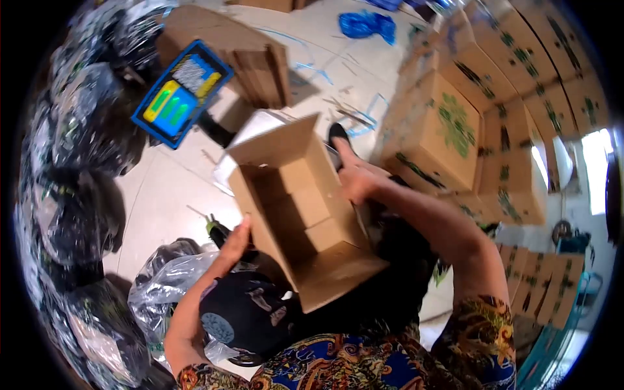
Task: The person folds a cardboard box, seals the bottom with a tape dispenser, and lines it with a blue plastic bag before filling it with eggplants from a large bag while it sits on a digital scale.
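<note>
An open cardboard box (302, 205) is held tilted over my lap, its mouth facing me and its inside bare. Flaps stand out at its top and bottom ends. My left hand (238, 239) grips the box's left side, thumb along the edge. On the opposite side, my right hand (359, 183) is closed against the box wall, with some fingers hidden behind it. Just below my left hand is a green-and-black object (216, 229), partly hidden, whose kind I cannot make out.
Black plastic-wrapped bundles (91, 123) line the left. Taped cartons (448, 130) are stacked at right. Flattened cardboard (253, 65) stands ahead, near a blue-framed sign (182, 94). Blue plastic (367, 26) and strap scraps lie on the tiled floor (156, 188). Clear plastic (162, 279) lies at lower left.
</note>
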A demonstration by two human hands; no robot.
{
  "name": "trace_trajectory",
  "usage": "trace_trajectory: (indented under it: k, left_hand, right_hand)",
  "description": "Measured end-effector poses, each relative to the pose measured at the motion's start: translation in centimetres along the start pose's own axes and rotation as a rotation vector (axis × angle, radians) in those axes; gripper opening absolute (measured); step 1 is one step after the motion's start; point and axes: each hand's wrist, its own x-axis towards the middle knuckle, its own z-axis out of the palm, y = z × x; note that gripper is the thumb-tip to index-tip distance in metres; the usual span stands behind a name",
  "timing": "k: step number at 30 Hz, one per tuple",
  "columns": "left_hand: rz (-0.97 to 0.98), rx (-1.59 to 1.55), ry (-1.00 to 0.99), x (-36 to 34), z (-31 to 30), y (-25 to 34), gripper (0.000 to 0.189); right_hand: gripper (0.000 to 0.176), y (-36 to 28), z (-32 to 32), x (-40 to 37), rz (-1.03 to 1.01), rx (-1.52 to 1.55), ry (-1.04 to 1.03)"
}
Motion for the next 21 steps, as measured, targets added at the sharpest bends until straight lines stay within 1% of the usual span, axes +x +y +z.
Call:
trace_trajectory:
  k: [1, 2, 3, 4, 5, 6, 7, 8, 9, 10, 11, 12, 14, 15, 16, 18, 20, 21]
  left_hand:
    - [0.014, -0.049, 0.085, -0.7, 0.1, 0.9, 0.068]
    - [0.028, -0.099, 0.167, -1.4, 0.3, 1.9, 0.067]
    - [-0.017, -0.137, 0.165, -1.7, 0.2, 2.6, 0.065]
    - [-0.062, -0.177, 0.169, -1.8, 0.2, 3.3, 0.062]
    - [-0.032, -0.195, 0.134, -2.2, 0.3, 4.3, 0.061]
    - [-0.007, -0.209, 0.104, -2.6, 0.3, 5.2, 0.060]
    - [-0.005, -0.186, 0.074, -2.5, -0.2, 5.6, 0.058]
    - [0.004, -0.164, 0.048, -2.2, -0.5, 6.2, 0.056]
    - [0.015, -0.219, 0.072, -2.2, -0.4, 6.6, 0.054]
    - [-0.005, -0.190, 0.110, -2.8, -0.3, 8.0, 0.051]
    - [-0.009, -0.122, 0.164, -3.5, -0.3, 9.3, 0.049]
    - [-0.012, -0.054, 0.222, -4.1, -0.3, 10.2, 0.047]
    - [0.048, -0.134, 0.244, -4.7, -2.2, 9.6, 0.044]
    - [0.020, -0.161, 0.252, -4.6, -3.4, 9.2, 0.045]
    - [0.061, -0.165, 0.221, -5.0, -4.1, 9.0, 0.045]
    - [-0.013, -0.164, 0.265, -4.9, -5.8, 8.2, 0.046]
    - [-0.045, -0.124, 0.304, -5.4, -6.0, 8.1, 0.042]
    - [-0.062, -0.103, 0.328, -5.8, -6.2, 8.0, 0.040]
  right_hand:
    - [0.099, -2.6, -1.3, -1.5, 0.092, 0.110, -0.049]
    - [0.118, -4.4, -2.5, -2.8, 0.132, 0.188, -0.088]
    - [0.126, -2.7, -2.4, -3.2, -0.029, 0.351, -0.085]
    - [0.098, -0.2, -2.8, -1.5, -0.191, 0.210, -0.144]
    - [0.075, 2.2, -3.3, 0.1, -0.358, 0.081, -0.180]
    - [0.057, 2.1, -4.4, -0.8, -0.355, 0.032, -0.163]
    - [0.045, 1.9, -5.4, -1.9, -0.352, -0.017, -0.146]
    - [0.041, 0.2, -7.1, -6.1, -0.386, 0.166, -0.011]
    - [0.036, 1.0, -7.9, -8.7, -0.359, 0.289, 0.104]
    - [0.036, 2.3, -8.3, -10.8, -0.275, 0.354, 0.168]
    - [0.033, 6.9, -8.0, -11.6, -0.632, -0.218, 0.467]
    - [0.029, 9.0, -6.9, -13.9, -0.411, -0.128, 0.418]
    - [0.022, 13.3, -4.7, -18.6, 0.052, 0.034, 0.344]
    - [0.021, 17.8, -2.7, -19.5, 0.205, -0.016, 0.294]
    - [0.022, 23.3, 0.9, -19.9, 0.295, -0.172, 0.202]
    - [0.030, 34.0, 9.2, -20.5, 0.318, -0.515, -0.074]
    - [0.033, 43.0, 17.7, -21.3, 0.468, -0.186, -0.038]
    - [0.029, 43.7, 19.8, -21.6, 0.559, 0.089, 0.083]
